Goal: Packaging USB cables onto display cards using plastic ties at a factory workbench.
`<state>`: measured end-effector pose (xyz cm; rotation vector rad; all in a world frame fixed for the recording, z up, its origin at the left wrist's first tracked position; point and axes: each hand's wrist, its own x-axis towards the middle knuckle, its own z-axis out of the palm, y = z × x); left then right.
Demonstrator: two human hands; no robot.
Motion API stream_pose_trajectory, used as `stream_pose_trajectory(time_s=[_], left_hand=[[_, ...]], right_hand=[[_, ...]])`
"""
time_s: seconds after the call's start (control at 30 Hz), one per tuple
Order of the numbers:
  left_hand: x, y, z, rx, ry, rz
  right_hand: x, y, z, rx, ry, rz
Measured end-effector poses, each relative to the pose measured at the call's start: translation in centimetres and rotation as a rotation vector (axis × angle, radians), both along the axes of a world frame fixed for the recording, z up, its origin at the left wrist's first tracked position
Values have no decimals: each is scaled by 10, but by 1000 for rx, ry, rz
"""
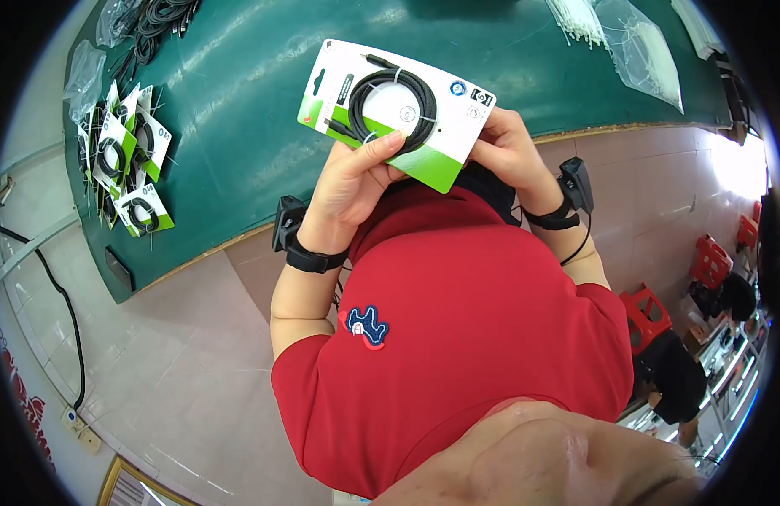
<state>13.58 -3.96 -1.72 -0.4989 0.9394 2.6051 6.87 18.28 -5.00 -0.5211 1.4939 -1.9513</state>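
Note:
A white and green backing card (pixel 453 139) with a coiled black cable (pixel 431 101) on it is held up over the table's near edge. Pale ties fasten the coil to the card at a few spots. My left hand (pixel 356 181) grips the card's lower left side, its thumb lying across the coil's lower edge. At the card's right edge is my right hand (pixel 510 152), its fingers curled and partly hidden behind the card. Both wrists wear black straps with small black devices.
On the green table (pixel 238 126), a pile of carded cables (pixel 124 160) lies at left. Loose black cables (pixel 164 21) and clear bags are at the far left. White ties (pixel 575 21) and a bag of them (pixel 643 55) lie far right. Red stools (pixel 645 316) and other people are at right.

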Motion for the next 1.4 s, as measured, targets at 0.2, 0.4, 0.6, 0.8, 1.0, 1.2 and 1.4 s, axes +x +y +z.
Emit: stream_pose_trajectory(time_s=[0.2,0.4,0.6,0.8,1.0,1.2,1.4], left_hand=[[-1,-9,10,-21,53,-31],[-9,-7,16,-335,153,-126],[-15,-8,28,-612,333,-246],[-20,-13,23,-479,241,-235],[-15,-9,9,-192,44,-173],[-11,-7,6,-120,36,-81],[-7,-9,13,-511,200,-55]], right_hand=[[-29,23,21,81,-124,144],[-43,0,66,230,835,-174],[-30,-23,60,339,1216,-81],[-26,-29,56,220,973,-43],[-23,-31,45,100,662,-161],[-22,-34,36,-178,669,-172],[-21,-17,41,-139,878,38]])
